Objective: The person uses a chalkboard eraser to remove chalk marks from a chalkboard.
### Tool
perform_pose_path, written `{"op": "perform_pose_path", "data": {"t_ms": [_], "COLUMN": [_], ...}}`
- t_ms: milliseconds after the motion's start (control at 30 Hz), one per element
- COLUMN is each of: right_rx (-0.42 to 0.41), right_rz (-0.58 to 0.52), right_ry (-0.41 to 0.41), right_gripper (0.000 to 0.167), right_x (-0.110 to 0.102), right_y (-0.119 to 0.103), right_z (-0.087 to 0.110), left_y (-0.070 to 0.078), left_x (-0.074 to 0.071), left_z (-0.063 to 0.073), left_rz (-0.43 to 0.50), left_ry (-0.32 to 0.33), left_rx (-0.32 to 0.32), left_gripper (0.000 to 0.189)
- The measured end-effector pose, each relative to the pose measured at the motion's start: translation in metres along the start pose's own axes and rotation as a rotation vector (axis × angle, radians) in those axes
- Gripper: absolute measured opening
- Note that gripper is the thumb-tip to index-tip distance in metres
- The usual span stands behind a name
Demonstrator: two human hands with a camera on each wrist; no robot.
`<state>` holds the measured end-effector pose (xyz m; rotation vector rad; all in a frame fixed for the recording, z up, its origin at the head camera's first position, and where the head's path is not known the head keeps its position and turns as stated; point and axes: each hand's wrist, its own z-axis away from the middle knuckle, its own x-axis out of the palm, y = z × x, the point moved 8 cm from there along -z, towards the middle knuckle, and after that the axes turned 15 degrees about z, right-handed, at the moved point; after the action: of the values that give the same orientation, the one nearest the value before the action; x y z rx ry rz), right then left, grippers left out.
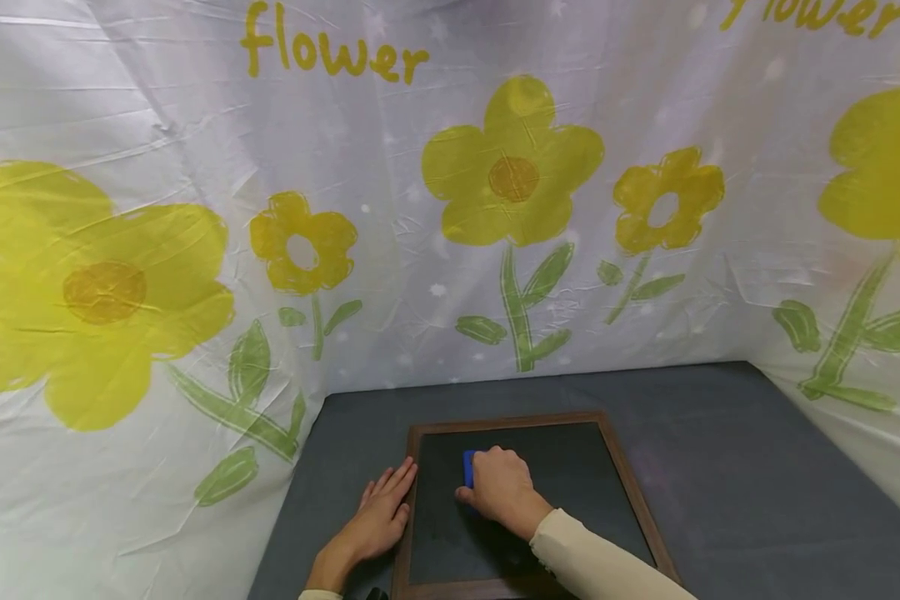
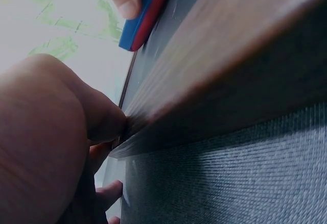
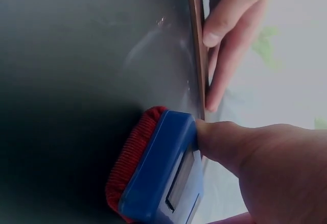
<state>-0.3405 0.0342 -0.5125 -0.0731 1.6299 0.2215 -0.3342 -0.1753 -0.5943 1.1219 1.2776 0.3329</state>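
Note:
A framed blackboard (image 1: 450, 542) with a brown wooden rim lies on the dark grey tabletop. My right hand (image 1: 504, 492) grips a blue chalkboard eraser (image 3: 168, 157) over the upper left part of the board. The red ribbed pad (image 3: 134, 157) of the eraser faces the black surface, and the thumb presses along the blue side. Faint whitish smears show on the board near its frame in the right wrist view. My left hand (image 1: 375, 512) rests at the left side of the wooden frame (image 2: 189, 55), fingertips right at its edge and fingers mostly straight.
A white cloth backdrop (image 1: 397, 317) printed with yellow flowers hangs behind and on both sides of the table (image 1: 727, 467). A small black object (image 1: 377, 593) shows at the bottom edge, beside the frame's lower left corner.

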Motion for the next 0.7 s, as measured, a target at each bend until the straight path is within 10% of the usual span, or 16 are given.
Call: {"op": "perform_pose_path", "data": {"t_ms": [700], "right_rx": [-0.055], "right_rz": [-0.013], "right_ry": [0.006], "right_gripper": [0.062], "right_x": [0.001], "right_y": [-0.035], "right_z": [-0.006], "left_y": [0.018], "left_x": [-0.002], "left_z": [0.001], "left_rz": [-0.010], "left_ry": [-0.011], "left_rx": [-0.061], "left_gripper": [0.066]}}
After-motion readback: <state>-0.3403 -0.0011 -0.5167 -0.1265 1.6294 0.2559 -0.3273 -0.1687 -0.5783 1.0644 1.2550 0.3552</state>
